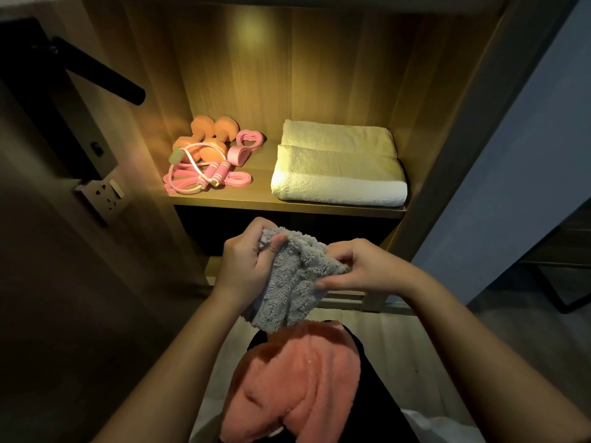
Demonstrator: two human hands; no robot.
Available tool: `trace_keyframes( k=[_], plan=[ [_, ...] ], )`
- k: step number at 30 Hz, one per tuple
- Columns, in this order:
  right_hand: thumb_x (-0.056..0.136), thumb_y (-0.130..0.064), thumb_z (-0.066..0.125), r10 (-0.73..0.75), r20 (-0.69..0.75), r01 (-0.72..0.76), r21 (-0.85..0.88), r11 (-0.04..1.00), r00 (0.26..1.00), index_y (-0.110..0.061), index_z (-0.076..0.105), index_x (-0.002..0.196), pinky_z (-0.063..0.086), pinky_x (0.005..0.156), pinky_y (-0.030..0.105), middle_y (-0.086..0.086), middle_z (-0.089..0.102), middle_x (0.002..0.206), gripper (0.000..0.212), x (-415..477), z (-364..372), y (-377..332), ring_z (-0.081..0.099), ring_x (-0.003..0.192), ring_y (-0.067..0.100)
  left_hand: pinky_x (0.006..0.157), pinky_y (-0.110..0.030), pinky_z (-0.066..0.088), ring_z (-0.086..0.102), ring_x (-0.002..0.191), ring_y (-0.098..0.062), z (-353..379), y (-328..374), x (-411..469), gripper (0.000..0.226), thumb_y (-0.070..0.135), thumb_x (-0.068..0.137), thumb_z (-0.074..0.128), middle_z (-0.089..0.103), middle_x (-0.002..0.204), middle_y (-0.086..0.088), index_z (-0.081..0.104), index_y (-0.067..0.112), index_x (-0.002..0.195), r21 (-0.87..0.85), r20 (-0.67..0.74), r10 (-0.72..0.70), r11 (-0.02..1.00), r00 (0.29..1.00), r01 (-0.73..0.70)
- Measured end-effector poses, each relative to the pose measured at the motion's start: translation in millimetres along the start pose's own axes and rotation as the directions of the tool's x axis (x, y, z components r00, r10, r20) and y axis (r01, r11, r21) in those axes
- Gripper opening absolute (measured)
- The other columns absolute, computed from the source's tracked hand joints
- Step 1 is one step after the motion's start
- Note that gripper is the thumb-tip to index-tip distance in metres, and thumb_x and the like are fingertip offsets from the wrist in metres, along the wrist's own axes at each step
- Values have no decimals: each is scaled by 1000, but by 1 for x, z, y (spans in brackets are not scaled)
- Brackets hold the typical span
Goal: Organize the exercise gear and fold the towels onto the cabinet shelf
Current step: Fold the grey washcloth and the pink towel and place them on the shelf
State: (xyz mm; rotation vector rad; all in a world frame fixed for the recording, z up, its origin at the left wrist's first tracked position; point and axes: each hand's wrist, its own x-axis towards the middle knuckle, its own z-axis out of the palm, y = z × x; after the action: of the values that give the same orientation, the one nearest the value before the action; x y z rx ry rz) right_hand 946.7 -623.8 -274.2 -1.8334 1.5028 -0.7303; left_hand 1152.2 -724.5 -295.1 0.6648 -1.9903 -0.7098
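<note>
Grey fleece towel: bunched, held in the air below the lit cabinet shelf. Left hand grips its upper corner, thumb over the cloth; right hand pinches the opposite edge with curled fingers.
Pink fleece towel: crumpled on the person's lap, just under the grey one.
White bath towel: folded, lying flat on the shelf's right half.
Orange dumbbells, pink skipping rope, pink resistance band: grouped on the shelf's left half, touching one another, apart from the folded towel.
Wall socket: on the panel left of the cabinet.
</note>
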Motion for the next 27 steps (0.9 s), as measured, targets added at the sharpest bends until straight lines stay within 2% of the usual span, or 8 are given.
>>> trace_keyframes(
  k=[4, 8, 13, 15, 17, 21, 24, 27],
  plan=[
    [79, -35, 79, 59, 44, -57, -57, 997, 997, -40, 69, 76, 51, 74, 28, -15, 65, 85, 12, 2, 3, 3, 63, 82, 4, 56, -41, 49, 62, 64, -19, -1, -4, 4, 36, 49, 93, 50, 64, 70, -5, 62, 15, 92, 13, 17, 3, 1000, 1000, -3],
    [81, -31, 79, 46, 49, -43, -53, 998, 998, -33, 71, 80, 51, 75, 38, -5, 64, 83, 8, -2, -4, 4, 62, 81, 12, 58, -42, 52, 63, 69, -13, -7, -19, 2, 33, 48, 92, 54, 66, 74, 0, 63, 16, 92, 50, 5, -97, 994, 995, 97],
    [80, -23, 81, 94, -56, -83, 165, 983, 994, -18, 68, 89, 50, 71, 23, -12, 66, 80, 16, -5, -1, 7, 63, 77, 3, 58, -19, 43, 61, 71, -4, 3, -20, -5, 20, 38, 91, 55, 64, 74, 5, 61, 19, 89, -59, -31, -181, 982, 983, 179],
    [80, -11, 79, 133, -183, -76, 289, 954, 974, -16, 57, 95, 50, 70, 22, -16, 65, 79, 27, -4, 5, 12, 63, 76, 2, 60, -21, 44, 62, 72, -3, 3, -19, -4, 18, 38, 91, 56, 65, 76, 5, 62, 21, 89, -122, -42, -226, 968, 973, 219],
    [80, -4, 77, 217, -289, -60, 469, 881, 932, -22, 51, 109, 55, 77, 29, -7, 72, 89, 43, -3, 9, 13, 70, 88, 11, 64, -29, 48, 64, 75, -8, 0, -20, -2, 12, 38, 91, 59, 66, 78, 6, 62, 26, 88, -133, -31, -272, 955, 962, 266],
    [84, 0, 71, 239, -449, 37, 525, 850, 861, -36, 45, 126, 56, 80, 30, 2, 72, 92, 61, 0, 4, 8, 70, 94, 19, 66, -32, 58, 68, 84, -8, -15, -28, -5, 13, 20, 91, 65, 67, 90, 12, 61, 32, 92, -107, 242, -297, 938, 924, 330],
    [82, -2, 71, 144, -412, 43, 412, 910, 900, -37, 43, 130, 54, 78, 26, -3, 70, 89, 65, 6, 0, -3, 68, 91, 14, 77, -30, 59, 66, 101, -7, -18, -22, -3, 30, 25, 85, 73, 66, 107, 14, 58, 36, 107, -75, 460, -315, 918, 830, 390],
    [78, -12, 72, 70, -335, 37, 304, 952, 939, -39, 46, 128, 55, 80, 26, -7, 68, 90, 62, 13, 2, -15, 67, 92, 12, 83, -29, 56, 63, 102, -1, -6, -6, 5, 44, 30, 80, 79, 65, 112, 15, 58, 34, 119, -68, 471, -273, 937, 839, 343]
  ],
)
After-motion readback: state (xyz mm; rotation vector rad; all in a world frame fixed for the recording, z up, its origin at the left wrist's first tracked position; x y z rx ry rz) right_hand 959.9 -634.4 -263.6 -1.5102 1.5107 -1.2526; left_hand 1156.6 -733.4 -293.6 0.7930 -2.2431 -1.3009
